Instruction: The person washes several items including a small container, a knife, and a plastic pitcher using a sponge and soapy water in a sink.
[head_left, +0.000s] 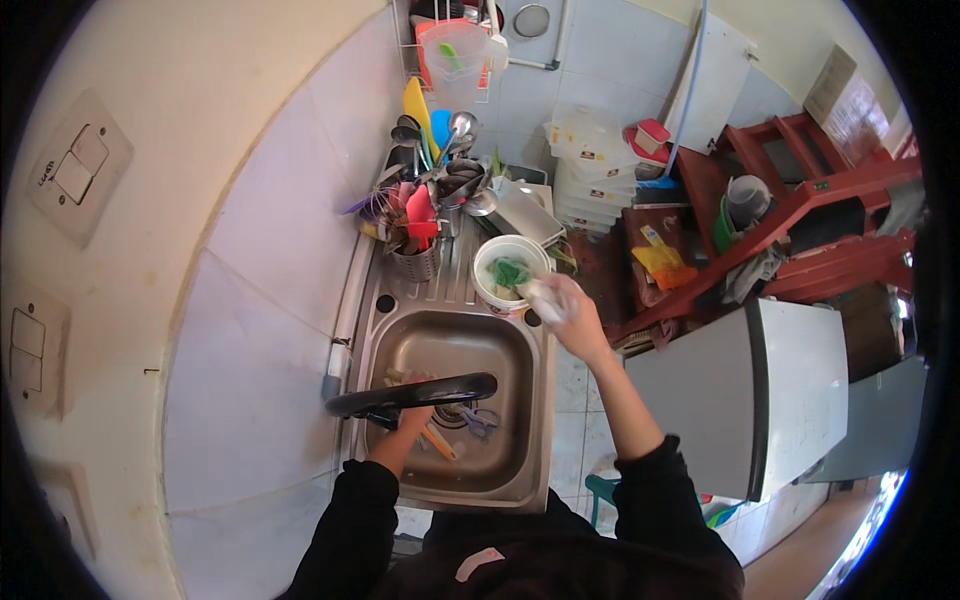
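Note:
My right hand (571, 315) is closed around a pale, whitish item (549, 301), blurred, just right of a white plastic tub (480, 259). Inside the tub lies a green scouring pad (510, 273) among pale contents. My left hand (420, 397) is down in the stainless steel sink (465, 337), partly hidden by the black faucet (420, 393); its grip cannot be made out. Pale yellowish pieces (394, 375) show beside its fingers. Near it in the basin lie an orange-handled utensil (439, 442) and scissors with bluish handles (480, 421), by the drain.
A perforated steel utensil holder (417, 265) and many ladles and spatulas crowd the drainboard's far left. Metal trays (521, 210) stand behind the tub. Stacked clear containers (592, 180) are farther back. A white appliance (705, 397) and red wooden stairs (795, 202) are on the right.

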